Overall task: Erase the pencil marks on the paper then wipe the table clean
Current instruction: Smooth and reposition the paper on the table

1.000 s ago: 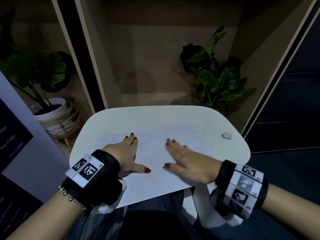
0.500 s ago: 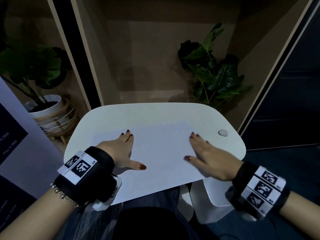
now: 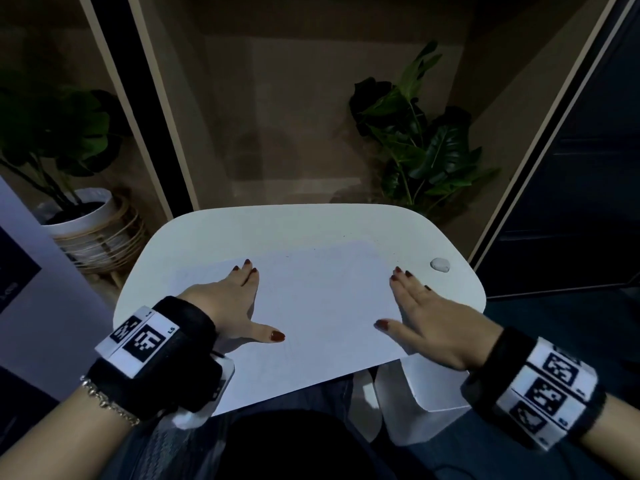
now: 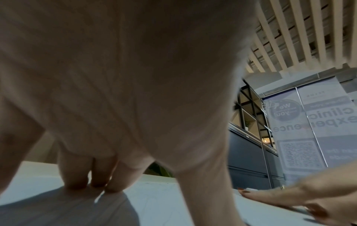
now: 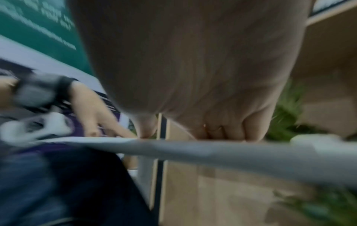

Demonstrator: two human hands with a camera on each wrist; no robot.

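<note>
White paper (image 3: 322, 306) lies flat on the pale worktop (image 3: 214, 233), its near edge overhanging toward the person's lap. Both hands press it down with straight fingers held together, thumbs splayed inward: the left hand (image 3: 228, 299) on its left part, the right hand (image 3: 429, 317) at its right edge. Farther right, a small pale eraser (image 3: 440, 264) rests on the worktop, apart from the sheet.

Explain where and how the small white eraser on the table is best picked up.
Pinch the eraser across its narrow sides with thumb and forefinger, coming from above. It is a low rounded lump lying flat on the table, clear of the paper, so nothing blocks it. The right hand, flat on the paper's right edge, probably reaches it most easily.
</note>
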